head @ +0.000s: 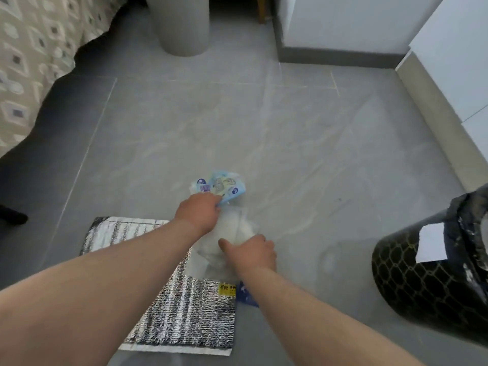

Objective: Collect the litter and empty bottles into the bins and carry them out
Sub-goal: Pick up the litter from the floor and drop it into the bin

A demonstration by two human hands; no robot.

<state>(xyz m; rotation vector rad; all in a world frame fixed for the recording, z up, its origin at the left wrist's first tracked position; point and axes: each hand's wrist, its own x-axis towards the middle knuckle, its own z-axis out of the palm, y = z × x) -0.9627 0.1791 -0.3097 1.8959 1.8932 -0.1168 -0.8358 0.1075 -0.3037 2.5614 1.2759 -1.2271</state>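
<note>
On the grey tiled floor, my left hand (198,210) is closed on a crumpled light-blue wrapper (221,186) with a barcode. Just nearer, my right hand (252,251) grips a clear plastic bag (235,233) with white stuff inside. A silver foil insulated bag (169,307) lies flat under my arms, with a yellow label at its corner. A small blue scrap (245,294) shows beside it, partly hidden by my right forearm. A black bin (422,283) with a gold net pattern and a dark liner stands at the right edge.
A tall grey bin (182,25) stands at the back. A patterned bedspread (29,62) hangs at the left. White cabinets (454,62) and a beige skirting line the right side. A dark object (12,215) pokes in at the far left.
</note>
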